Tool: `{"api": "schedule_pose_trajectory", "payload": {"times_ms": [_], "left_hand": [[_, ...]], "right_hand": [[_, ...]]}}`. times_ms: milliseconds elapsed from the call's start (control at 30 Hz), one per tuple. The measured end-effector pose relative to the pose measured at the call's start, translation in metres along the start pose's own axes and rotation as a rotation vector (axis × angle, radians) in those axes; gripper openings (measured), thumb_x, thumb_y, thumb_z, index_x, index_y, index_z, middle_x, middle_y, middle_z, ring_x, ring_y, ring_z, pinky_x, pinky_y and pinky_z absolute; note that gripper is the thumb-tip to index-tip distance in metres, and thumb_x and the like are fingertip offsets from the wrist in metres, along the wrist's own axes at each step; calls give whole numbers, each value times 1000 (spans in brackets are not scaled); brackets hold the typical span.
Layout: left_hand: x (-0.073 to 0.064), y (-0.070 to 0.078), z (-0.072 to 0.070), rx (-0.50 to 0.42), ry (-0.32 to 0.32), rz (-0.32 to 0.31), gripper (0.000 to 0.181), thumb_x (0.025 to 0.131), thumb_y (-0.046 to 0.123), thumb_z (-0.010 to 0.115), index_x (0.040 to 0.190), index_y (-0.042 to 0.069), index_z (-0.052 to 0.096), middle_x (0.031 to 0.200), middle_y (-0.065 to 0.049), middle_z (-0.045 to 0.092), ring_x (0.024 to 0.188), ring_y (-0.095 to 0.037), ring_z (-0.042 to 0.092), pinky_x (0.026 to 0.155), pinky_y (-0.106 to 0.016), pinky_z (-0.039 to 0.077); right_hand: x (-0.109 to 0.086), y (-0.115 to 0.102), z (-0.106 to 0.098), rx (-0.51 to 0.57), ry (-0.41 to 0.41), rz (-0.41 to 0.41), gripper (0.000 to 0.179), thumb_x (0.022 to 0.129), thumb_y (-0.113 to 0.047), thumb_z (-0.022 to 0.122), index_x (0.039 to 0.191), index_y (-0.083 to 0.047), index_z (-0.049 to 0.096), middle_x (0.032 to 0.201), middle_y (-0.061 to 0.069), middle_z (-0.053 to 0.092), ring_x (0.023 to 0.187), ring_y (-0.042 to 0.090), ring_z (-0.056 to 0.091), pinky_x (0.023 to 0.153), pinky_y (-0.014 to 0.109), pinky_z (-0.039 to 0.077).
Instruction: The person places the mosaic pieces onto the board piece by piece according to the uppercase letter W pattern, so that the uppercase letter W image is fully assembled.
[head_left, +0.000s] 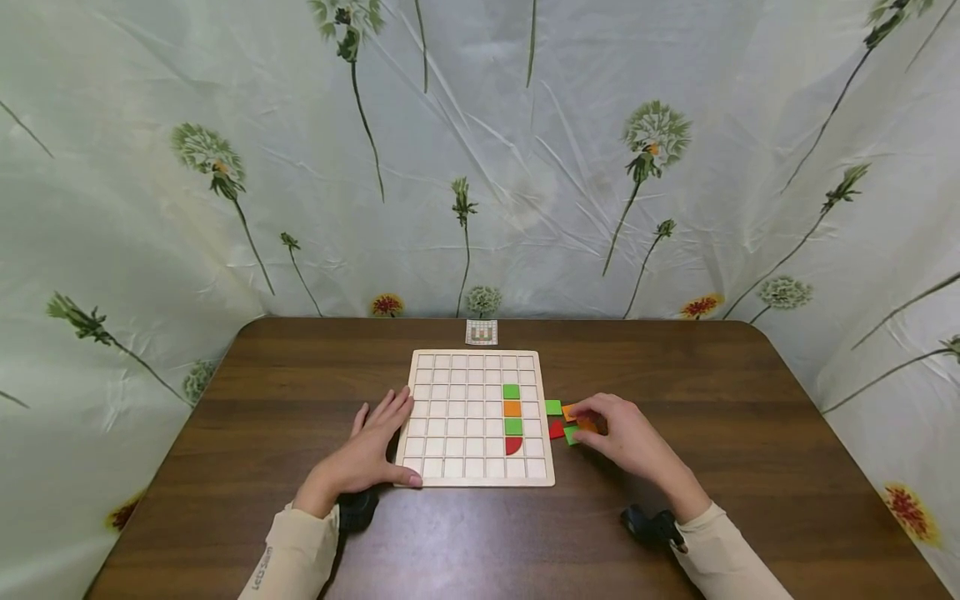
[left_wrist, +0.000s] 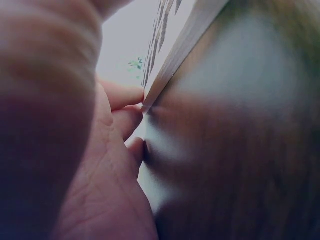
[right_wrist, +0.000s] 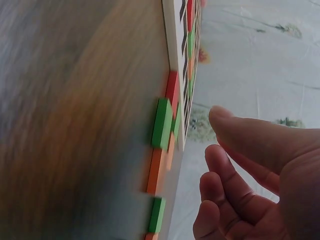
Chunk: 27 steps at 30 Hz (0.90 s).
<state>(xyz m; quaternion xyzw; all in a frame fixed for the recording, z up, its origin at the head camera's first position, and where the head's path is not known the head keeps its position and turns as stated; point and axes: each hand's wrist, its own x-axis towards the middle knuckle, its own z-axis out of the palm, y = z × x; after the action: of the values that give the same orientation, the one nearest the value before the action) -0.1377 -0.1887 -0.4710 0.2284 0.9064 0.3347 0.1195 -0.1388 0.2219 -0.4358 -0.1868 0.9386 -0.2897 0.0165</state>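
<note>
A pale wooden grid board (head_left: pixel 457 479) lies on the table. In one of its columns sit a green square tile (head_left: pixel 512 391), an orange tile (head_left: pixel 512 408), another green tile (head_left: pixel 513 427) and a red rounded tile (head_left: pixel 513 446). My left hand (head_left: pixel 367 454) rests along the board's left edge, fingers extended, thumb at the near corner. Over loose tiles beside the board's right edge hovers my right hand (head_left: pixel 633 437), with thumb and fingers bent. The right wrist view shows nothing held in that hand (right_wrist: pixel 250 185); below it are a green tile (right_wrist: pixel 161 124) and an orange tile (right_wrist: pixel 156 171).
A small printed card (head_left: pixel 482 332) lies behind the board. More loose pieces, a red tile (head_left: pixel 556 429) and a green one (head_left: pixel 553 407), lie close against the board's right side. The brown table (head_left: pixel 300 367) meets a flower-patterned curtain (head_left: pixel 540 250) at the back.
</note>
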Motion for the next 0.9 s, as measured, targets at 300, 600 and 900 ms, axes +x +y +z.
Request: {"api": "schedule_pose_trajectory", "payload": {"times_ms": [300,600,900], "left_hand": [[1,-1,0,8,1,4,123,71,53,86,159,-2,19,167,-18,10,153,-38,1,114,-65,-8],[1,0,-1,1,-4,-4,123,72,54,86,159,-2,20,167,-18,10,153,-38,0,114,-65,-8],[1,1,0,-1,-4,-3,122,72,52,86,159,-2,19,167,-18,10,153,-38,0,114,-65,-8]], "right_hand": [[0,15,-8,21,27,67,26,87,-16,80,110,-9,73,105,3,68,89,19,58,79,40,51],[4,28,-16,8,32,110,29,89,-12,77,117,-4,71,110,10,66,92,25,60,83,46,52],[11,35,-19,-11,3,114,31,90,-8,76,119,0,70,116,16,67,105,35,62,93,56,49]]}}
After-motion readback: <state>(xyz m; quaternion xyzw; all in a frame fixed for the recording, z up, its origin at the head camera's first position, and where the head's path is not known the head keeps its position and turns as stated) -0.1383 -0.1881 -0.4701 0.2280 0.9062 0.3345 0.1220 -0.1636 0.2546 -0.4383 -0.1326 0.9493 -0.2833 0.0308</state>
